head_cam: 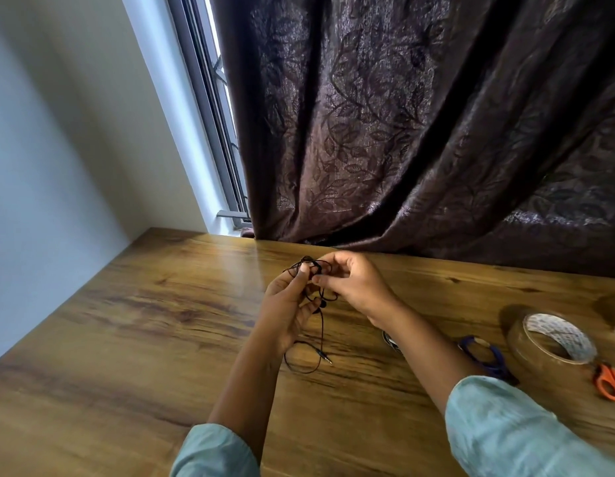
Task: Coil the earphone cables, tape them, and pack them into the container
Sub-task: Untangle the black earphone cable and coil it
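Both hands are holding a thin black earphone cable above the grained wooden bench: the left hand is gripping the loops, the right hand is pinching a strand. Right of the cable, a glossy round tape roll is lying.

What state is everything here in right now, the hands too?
earphone cable: partly looped, loose tail hanging to the table.
left hand: grips the cable loops.
right hand: pinches the cable.
tape roll: lying flat on the table, untouched.
orange scissors: lying on the table, untouched.
blue scissors: lying flat, partly hidden.
curtain: drawn.
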